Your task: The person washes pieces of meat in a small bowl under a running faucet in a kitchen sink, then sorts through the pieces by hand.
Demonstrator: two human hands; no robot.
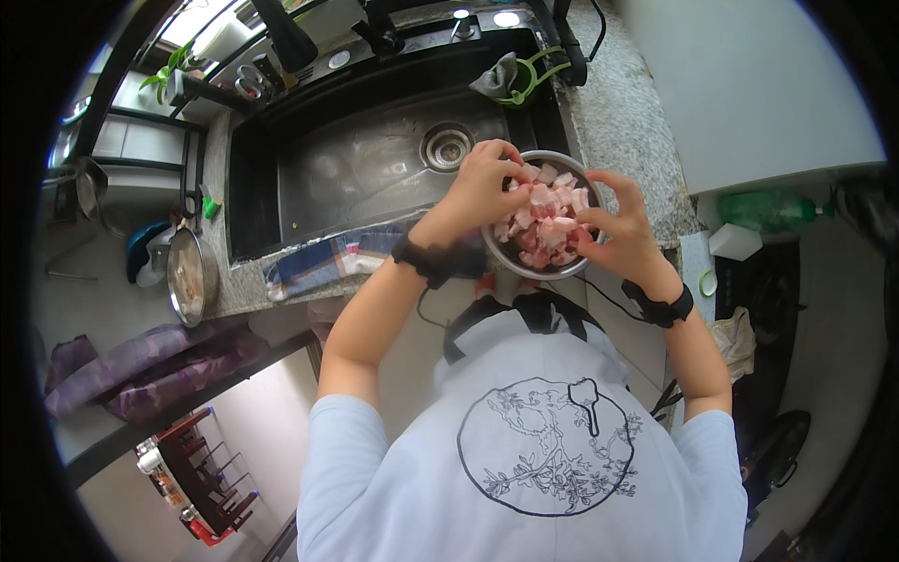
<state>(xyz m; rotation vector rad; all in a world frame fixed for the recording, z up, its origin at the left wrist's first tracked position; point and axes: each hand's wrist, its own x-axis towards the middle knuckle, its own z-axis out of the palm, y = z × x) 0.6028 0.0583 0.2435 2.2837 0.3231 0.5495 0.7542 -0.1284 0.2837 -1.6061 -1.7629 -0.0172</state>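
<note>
A round metal bowl (537,272) full of raw pink and white meat pieces (546,211) is at the front right corner of the sink. My left hand (489,184) reaches over the bowl's left side, its fingers curled at the meat. My right hand (618,228) is at the right side, one finger by the rim and the thumb and another finger against the meat. Whether either hand grips a piece is hard to see. Dark bands are on both wrists.
The black sink (337,168) has a round drain (449,147) and a green strainer (521,84) with a grey cloth. A folded checked cloth (337,260) lies along the front edge. At left is a metal pan (191,277); a green bottle (765,211) lies at right.
</note>
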